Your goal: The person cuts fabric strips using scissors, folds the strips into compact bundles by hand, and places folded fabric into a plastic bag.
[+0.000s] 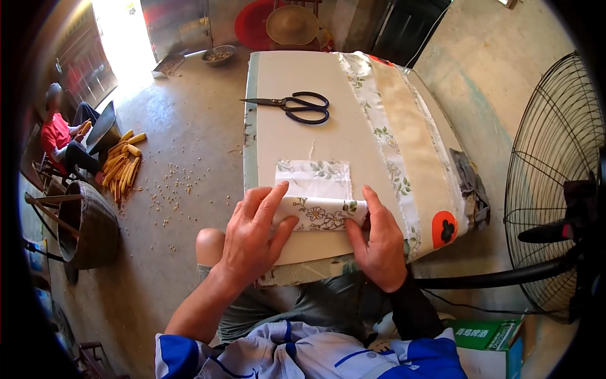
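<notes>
A piece of white cloth (319,213) printed with flowers and green leaves lies on the pale board (284,139) in front of me. Its near part is folded over into a band, while the far part stays flat with a loose thread beyond it. My left hand (249,230) grips the left end of the fold between thumb and fingers. At the right end, my right hand (380,246) pinches the same fold. Farther up the board rest black-handled scissors (282,102), blades pointing left, apart from both hands.
Along the board's right side runs a cream and floral fabric strip (416,145). A black fan (555,183) stands at the right. On the left, a seated person (58,136) holds corn near a pile of cobs (123,165) and a woven basket (91,230).
</notes>
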Demonstrator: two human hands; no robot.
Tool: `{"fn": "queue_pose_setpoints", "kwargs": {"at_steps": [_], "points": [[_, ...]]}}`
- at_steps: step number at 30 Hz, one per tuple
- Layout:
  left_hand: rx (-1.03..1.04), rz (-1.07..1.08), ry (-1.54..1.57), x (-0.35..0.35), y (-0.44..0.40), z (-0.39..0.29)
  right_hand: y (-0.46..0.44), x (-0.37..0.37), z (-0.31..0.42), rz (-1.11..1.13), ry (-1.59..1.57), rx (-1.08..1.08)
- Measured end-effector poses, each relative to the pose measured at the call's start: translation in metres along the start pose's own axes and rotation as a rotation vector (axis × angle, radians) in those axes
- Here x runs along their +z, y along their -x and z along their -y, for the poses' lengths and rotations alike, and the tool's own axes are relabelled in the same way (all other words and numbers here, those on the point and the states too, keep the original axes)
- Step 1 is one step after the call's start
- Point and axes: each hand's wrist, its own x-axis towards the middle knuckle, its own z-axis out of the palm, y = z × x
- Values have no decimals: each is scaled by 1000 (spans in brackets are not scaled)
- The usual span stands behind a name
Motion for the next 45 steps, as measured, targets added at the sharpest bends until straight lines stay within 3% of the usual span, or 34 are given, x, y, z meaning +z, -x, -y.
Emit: {"fn": "queue_pose_setpoints", "kwargs": {"at_steps": [3,6,9,12,21,39,45], "points": [[18,-50,-17,4,-5,2,-9,3,-1,-112,102,-143],[2,-24,-112,3,-7,1,-11,8,-13,-49,235,-266],[189,-53,-237,3,-10,2,-11,5,-20,78,284,-267],[250,112,-145,8,-7,9,-15,0,-21,133,255,-260],[157,172,-50,1,3,-5,-8,-20,-13,268,214,-271],[183,118,-58,-10,10,-13,-6,-27,-17,225,155,-422],[125,59,-18,-9,2,-1,-19,-21,-16,200,32,-337]]}}
